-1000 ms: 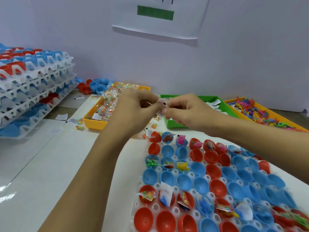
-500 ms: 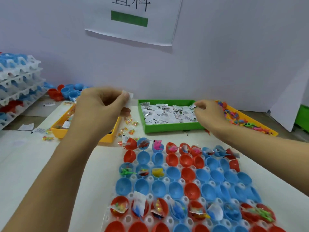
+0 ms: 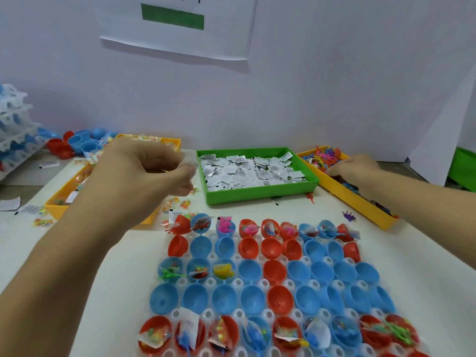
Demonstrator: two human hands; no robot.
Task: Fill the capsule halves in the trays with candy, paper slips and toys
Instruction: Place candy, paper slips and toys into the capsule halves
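A pale tabletop fills the lower frame, backed by a white wall carrying a paper sheet with a green bar. The white plastic tray of red and blue capsule halves lies at lower centre, some halves holding toys and slips. Behind it sit a green bin of white paper slips, a yellow bin of candy packets at left and a yellow bin of coloured toys at right. The left hand, hiding part of the candy bin, pinches something small and blurred. The right hand rests in the toy bin; its grip cannot be told.
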